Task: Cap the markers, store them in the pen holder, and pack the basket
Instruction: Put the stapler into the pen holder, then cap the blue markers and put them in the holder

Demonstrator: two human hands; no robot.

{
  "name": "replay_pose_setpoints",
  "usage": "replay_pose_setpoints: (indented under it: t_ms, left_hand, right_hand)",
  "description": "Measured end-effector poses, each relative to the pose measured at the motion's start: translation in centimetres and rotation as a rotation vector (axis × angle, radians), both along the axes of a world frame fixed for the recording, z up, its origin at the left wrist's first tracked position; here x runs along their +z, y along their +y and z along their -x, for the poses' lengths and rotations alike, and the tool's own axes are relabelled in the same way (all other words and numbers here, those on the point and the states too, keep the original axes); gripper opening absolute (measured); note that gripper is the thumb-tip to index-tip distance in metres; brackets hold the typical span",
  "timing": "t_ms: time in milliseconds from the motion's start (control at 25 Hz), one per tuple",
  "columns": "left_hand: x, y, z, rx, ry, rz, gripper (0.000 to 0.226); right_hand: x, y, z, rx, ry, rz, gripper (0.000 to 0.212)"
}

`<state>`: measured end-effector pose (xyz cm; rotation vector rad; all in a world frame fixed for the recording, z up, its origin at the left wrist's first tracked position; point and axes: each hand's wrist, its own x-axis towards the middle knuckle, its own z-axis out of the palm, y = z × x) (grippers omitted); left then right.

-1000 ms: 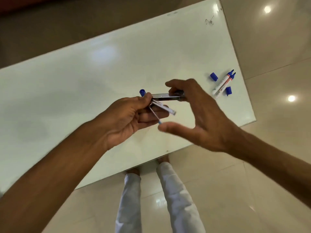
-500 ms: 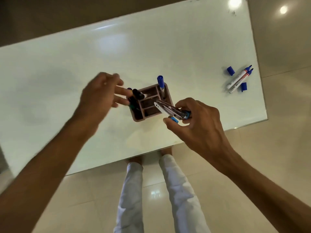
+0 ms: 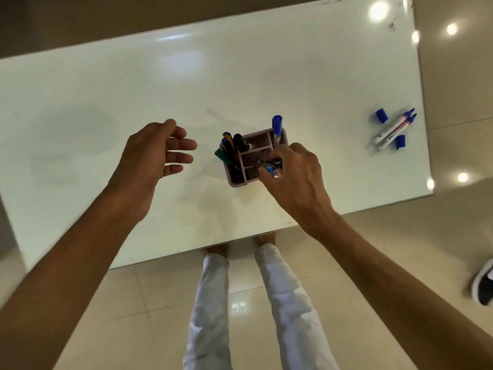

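Fingers, right hand: curled, pinching a small metal tool with a light-blue end over the lower right compartment of the holder, at frame centre.
Fingers, left hand: spread and relaxed, holding nothing, hovering above the table just left of the holder without touching it.
Pen holder: a pinkish-brown plastic pen holder with several compartments stands on the table near its front edge.
Holder contents: dark, green and blue pens lean in the left compartment; 1 blue-capped white marker stands upright in the upper right compartment.
Loose markers: 2 uncapped white markers with blue tips lie side by side, touching, at the right of the frame, well apart from the holder.
Loose caps: 1 blue cap just above the pair, 1 more blue cap just below it.
Table: a glossy white rectangular table fills the upper half of the frame.
Floor: beige tiled floor below, with white trouser legs at bottom centre.
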<state>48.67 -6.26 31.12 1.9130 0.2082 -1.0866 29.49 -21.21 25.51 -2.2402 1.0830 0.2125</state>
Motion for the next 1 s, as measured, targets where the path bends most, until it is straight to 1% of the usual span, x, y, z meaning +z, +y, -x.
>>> replay_pose_setpoints:
  t_ms: [120,280,320,400,520,560,640,720,760,840,880,960,1000]
  left_hand:
    - [-0.3,-0.2,0.7,-0.031,0.003,0.027,0.023]
    - [-0.5,-0.8,1.3,-0.086,0.015,0.069,0.027]
    - [-0.6,-1.0,1.4,-0.085,0.015,0.083,0.029]
    - [-0.7,-1.5,1.7,-0.083,0.025,0.103,0.035]
    - [-0.4,-2.7,2.1,-0.107,0.053,0.112,0.042]
    - [-0.4,-3.1,2.3,-0.12,0.057,0.115,0.044]
    - [-0.3,-4.3,2.9,-0.152,0.059,0.127,0.045]
    - [-0.3,-5.4,3.3,-0.169,0.063,0.145,0.047]
    - [-0.3,-5.9,3.4,-0.178,0.067,0.156,0.049]
    - [-0.5,-7.1,3.7,-0.195,0.083,0.169,0.053]
    - [-0.8,-7.6,3.8,-0.2,0.088,0.168,0.055]
    - [-1.4,-8.4,4.1,-0.222,0.091,0.166,0.056]
    - [-1.6,-8.8,4.2,-0.233,0.094,0.169,0.058]
  right_hand:
    - [-0.9,0.5,-0.5,-0.01,-0.037,-0.002,0.053]
    - [-1.5,0.4,0.7,-0.063,-0.07,-0.072,0.065]
    - [-1.5,0.4,1.0,-0.067,-0.101,-0.094,0.064]
    - [-1.4,0.0,2.2,-0.07,-0.173,-0.086,0.052]
    - [-1.4,-3.2,5.1,-0.102,-0.199,0.045,0.031]
    - [-1.5,-4.9,6.3,-0.153,-0.186,0.091,0.027]
    - [-1.9,-9.2,9.0,-0.332,-0.155,0.187,0.023]
    - [-3.0,-13.9,11.6,-0.558,-0.063,0.262,0.029]
    - [-3.6,-16.2,12.6,-0.682,0.001,0.257,0.036]
    - [-5.1,-20.3,14.5,-0.897,0.123,0.141,0.052]
    - [-5.8,-21.7,15.1,-0.942,0.169,0.067,0.058]
    - [-7.1,-23.2,15.5,-0.94,0.199,-0.068,0.068]
    - [-7.8,-23.5,15.5,-0.916,0.203,-0.103,0.072]
